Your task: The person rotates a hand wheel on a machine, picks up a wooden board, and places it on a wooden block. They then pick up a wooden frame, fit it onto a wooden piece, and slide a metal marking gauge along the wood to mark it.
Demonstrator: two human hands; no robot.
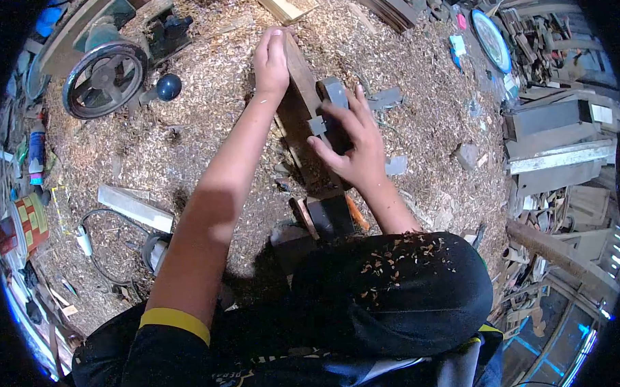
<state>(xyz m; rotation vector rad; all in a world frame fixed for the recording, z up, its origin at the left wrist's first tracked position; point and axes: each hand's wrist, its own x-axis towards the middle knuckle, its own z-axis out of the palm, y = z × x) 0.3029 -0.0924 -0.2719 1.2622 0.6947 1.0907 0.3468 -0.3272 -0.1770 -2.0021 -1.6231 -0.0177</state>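
Observation:
A narrow wooden piece (300, 65) lies lengthwise in front of me on a dark, shavings-strewn board (309, 167). My left hand (271, 66) grips its far end, with the thumb on top and the fingers along the left side. My right hand (356, 141) curls around a grey metal tool (333, 90) against the wood's right side. That tool has a rounded far part and a small square block (317, 126) near my thumb. My palm hides the rest of it, so its exact kind cannot be made out.
Wood shavings cover the ground. A machine with a handwheel (104, 79) and a dark ball knob (169, 87) stands at upper left. A corded power tool (155, 252) and a wood offcut (136, 208) lie left. Stacked timber (561, 154) lines the right. My knee (395, 293) is close below.

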